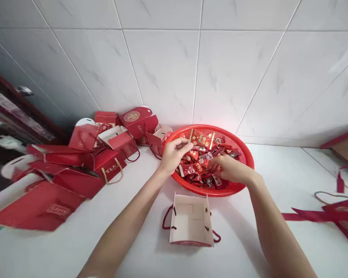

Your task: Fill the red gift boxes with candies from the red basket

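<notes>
My left hand (175, 154) is over the left side of a red plastic basket (248, 154) heaped with wrapped sweets (200, 168). Its fingers are curled and the thumb tip meets the lower left corner of a red and gold packet (202, 138); whether it grips that packet or something else is unclear. Among the sweets on the right side is my right hand (226, 168), its fingers bent down into the heap and partly hidden. In front of the basket, between my forearms, stands an open gift box (188, 216) with a pale, bare inside and dark red cord handles.
Several red gift boxes (113, 150) crowd the left of the white tabletop (133, 231), some with flaps raised. A red bag with ribbon (345, 220) lies at the right, with a brown and red box (345, 148) behind it. A tiled wall (162, 69) closes off the back.
</notes>
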### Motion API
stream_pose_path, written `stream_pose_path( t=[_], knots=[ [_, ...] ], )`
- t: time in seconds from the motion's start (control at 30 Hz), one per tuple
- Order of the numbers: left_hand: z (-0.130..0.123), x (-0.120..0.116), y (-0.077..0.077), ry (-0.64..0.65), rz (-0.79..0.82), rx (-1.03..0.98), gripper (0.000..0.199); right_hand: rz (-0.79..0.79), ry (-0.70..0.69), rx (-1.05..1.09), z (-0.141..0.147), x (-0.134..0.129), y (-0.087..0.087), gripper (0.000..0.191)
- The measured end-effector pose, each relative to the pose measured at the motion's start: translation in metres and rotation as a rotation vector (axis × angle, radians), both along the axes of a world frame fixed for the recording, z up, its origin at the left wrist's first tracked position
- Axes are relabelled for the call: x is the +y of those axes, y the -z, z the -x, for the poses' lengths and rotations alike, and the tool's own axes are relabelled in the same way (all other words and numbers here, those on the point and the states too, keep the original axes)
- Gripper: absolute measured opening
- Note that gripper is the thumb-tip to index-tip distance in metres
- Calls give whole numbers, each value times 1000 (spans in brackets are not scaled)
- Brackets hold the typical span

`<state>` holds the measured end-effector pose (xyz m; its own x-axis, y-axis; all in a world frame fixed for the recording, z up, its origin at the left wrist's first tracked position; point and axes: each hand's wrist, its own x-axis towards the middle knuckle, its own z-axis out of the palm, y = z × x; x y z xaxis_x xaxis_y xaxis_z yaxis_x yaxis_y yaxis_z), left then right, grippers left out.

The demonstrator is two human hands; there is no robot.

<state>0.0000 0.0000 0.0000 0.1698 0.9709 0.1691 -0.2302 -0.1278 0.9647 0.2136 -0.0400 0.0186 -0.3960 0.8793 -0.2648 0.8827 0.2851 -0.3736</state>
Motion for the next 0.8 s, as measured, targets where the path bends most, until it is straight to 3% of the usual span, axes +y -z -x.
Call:
stream_pose_path(
  t=[0.13,0.3,0.53,0.8],
  knots=[
    [-4,1,-1,-11,8,-6,45,69,-93,-123,13,-3,0,45],
    [-4,-1,-3,-7,24,-10,49,46,-157,-188,22,-2,5,54],
    [-3,-2,-3,-5,26,-4,48,65,-104,-214,20,-1,8,16],
    [-3,0,-2,-3,4,6,43,78,-83,-143,15,2,7,9]
  ],
)
